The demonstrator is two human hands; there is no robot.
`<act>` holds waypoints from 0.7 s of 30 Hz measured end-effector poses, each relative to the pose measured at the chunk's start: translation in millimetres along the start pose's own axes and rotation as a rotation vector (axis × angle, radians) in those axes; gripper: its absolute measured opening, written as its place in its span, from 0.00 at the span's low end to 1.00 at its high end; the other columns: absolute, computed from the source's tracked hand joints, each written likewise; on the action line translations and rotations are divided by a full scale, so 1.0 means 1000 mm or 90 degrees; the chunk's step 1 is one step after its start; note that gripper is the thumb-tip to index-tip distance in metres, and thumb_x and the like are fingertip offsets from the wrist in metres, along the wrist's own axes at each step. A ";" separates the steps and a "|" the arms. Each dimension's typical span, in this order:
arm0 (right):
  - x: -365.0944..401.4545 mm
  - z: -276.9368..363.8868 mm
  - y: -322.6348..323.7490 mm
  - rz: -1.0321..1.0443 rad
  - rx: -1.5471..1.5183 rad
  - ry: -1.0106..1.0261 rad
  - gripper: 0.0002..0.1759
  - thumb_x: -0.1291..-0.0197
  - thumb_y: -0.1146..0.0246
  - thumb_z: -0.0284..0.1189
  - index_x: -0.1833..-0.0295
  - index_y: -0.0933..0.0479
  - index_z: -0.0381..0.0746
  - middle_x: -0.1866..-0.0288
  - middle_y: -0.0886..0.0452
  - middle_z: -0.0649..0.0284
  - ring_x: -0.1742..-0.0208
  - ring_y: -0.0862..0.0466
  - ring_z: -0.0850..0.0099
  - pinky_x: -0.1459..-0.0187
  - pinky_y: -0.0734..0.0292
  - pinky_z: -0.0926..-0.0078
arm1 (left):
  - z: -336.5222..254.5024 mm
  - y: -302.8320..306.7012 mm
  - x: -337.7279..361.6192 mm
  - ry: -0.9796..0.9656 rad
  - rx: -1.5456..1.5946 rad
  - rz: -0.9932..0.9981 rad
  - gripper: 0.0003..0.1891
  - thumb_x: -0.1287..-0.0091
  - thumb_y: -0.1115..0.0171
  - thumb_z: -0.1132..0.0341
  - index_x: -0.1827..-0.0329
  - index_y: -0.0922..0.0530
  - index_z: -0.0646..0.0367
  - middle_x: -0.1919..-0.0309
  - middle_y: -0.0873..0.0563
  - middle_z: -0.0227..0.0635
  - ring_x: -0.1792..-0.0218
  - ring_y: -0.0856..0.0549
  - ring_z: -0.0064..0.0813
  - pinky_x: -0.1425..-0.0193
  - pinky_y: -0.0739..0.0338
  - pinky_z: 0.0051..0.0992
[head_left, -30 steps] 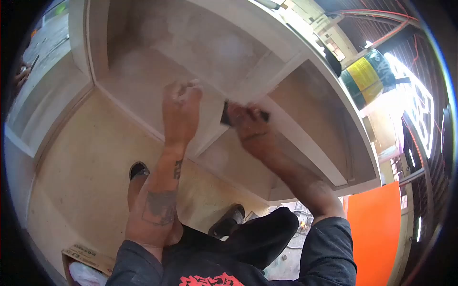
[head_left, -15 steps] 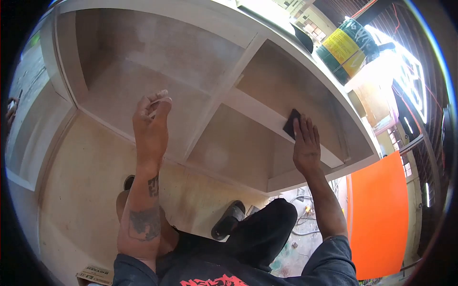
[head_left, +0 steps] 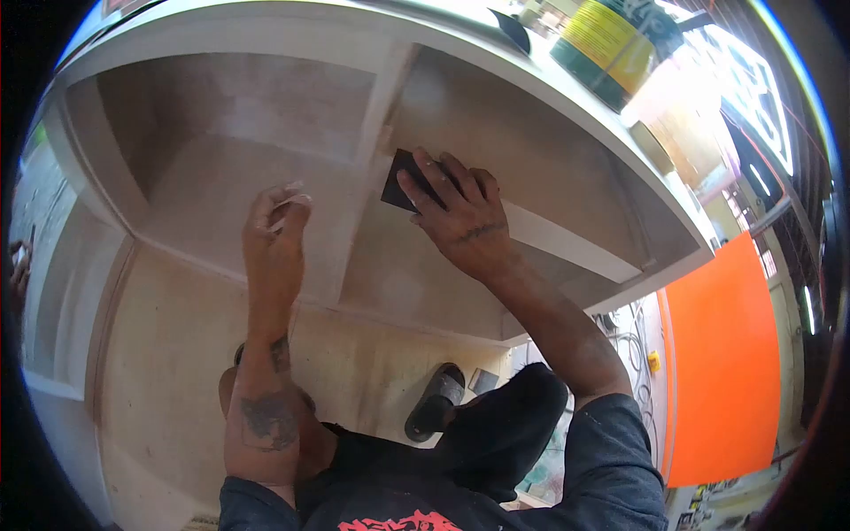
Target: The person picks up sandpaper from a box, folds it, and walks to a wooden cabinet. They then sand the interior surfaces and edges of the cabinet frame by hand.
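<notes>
A black sanding pad [head_left: 400,181] lies flat against the left end of the pale divider rail [head_left: 575,243] in the whitish cabinet [head_left: 354,257]. My right hand [head_left: 460,208] presses on the pad, its fingers bent over it. To the left, my left hand [head_left: 279,226] is raised in front of the cabinet's left compartment, fingers curled together and dusted white. Whatever those left fingers hold, if anything, is too small to make out.
A green can with a yellow label [head_left: 611,44] and a whitish container [head_left: 682,115] stand on the cabinet top. An orange panel [head_left: 722,363] is at the right. Cables [head_left: 633,354] lie on the floor. Part of another person's hand [head_left: 19,265] shows at the far left edge.
My right hand has slid the black pad leftward along the rail, from its right part to its left end. My left hand stays nearly in place. The view has shifted a little.
</notes>
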State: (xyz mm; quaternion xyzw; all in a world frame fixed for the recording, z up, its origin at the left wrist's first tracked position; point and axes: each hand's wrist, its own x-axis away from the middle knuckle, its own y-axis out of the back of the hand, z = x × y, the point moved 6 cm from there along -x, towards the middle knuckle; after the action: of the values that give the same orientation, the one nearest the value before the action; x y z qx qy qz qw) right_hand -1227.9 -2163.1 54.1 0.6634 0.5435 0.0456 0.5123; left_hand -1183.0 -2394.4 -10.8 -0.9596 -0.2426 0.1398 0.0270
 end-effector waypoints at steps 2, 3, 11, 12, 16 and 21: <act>0.027 -0.018 -0.002 -0.008 0.061 0.032 0.32 0.46 0.30 0.39 0.33 0.23 0.51 0.23 0.31 0.64 0.29 0.28 0.58 0.35 0.34 0.53 | -0.005 -0.004 0.001 -0.014 -0.018 0.002 0.18 0.30 0.36 0.61 0.44 0.19 0.66 0.51 0.15 0.38 0.45 0.19 0.30 0.39 0.26 0.29; 0.046 -0.034 0.001 0.002 0.094 0.043 0.31 0.46 0.30 0.39 0.34 0.22 0.51 0.23 0.31 0.65 0.30 0.28 0.59 0.36 0.33 0.54 | -0.004 -0.007 0.001 -0.017 -0.024 0.018 0.18 0.30 0.36 0.61 0.44 0.19 0.65 0.50 0.15 0.38 0.45 0.19 0.30 0.39 0.26 0.30; 0.125 -0.080 -0.004 0.197 0.177 0.187 0.25 0.41 0.34 0.36 0.37 0.20 0.47 0.24 0.30 0.62 0.29 0.29 0.54 0.32 0.35 0.47 | 0.002 0.018 0.001 -0.056 -0.133 -0.023 0.20 0.28 0.37 0.59 0.42 0.19 0.65 0.49 0.15 0.40 0.44 0.18 0.33 0.37 0.26 0.32; 0.121 -0.069 -0.016 0.179 0.268 0.262 0.24 0.40 0.35 0.35 0.37 0.20 0.45 0.23 0.31 0.62 0.28 0.29 0.54 0.31 0.36 0.45 | 0.005 0.021 0.003 -0.029 -0.124 -0.031 0.20 0.28 0.36 0.58 0.42 0.19 0.65 0.49 0.15 0.41 0.44 0.17 0.34 0.37 0.26 0.32; 0.036 -0.008 -0.054 0.156 0.168 0.236 0.27 0.39 0.39 0.31 0.33 0.24 0.40 0.21 0.35 0.62 0.25 0.33 0.56 0.29 0.39 0.43 | 0.000 0.028 -0.003 -0.020 -0.130 -0.045 0.23 0.30 0.36 0.55 0.42 0.19 0.65 0.48 0.14 0.43 0.44 0.17 0.35 0.37 0.26 0.33; -0.010 0.028 -0.056 0.082 0.197 0.204 0.32 0.38 0.42 0.30 0.26 0.31 0.42 0.21 0.34 0.67 0.21 0.38 0.64 0.26 0.42 0.52 | 0.014 0.031 -0.006 0.008 -0.159 -0.046 0.23 0.30 0.36 0.55 0.42 0.20 0.65 0.47 0.14 0.45 0.42 0.17 0.37 0.36 0.26 0.32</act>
State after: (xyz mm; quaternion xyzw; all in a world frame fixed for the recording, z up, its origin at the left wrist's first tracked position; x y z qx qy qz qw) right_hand -1252.6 -2195.4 4.8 0.7517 0.5749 0.0993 0.3076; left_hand -1178.0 -2424.9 -26.0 -0.9471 -0.2922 0.1010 -0.0862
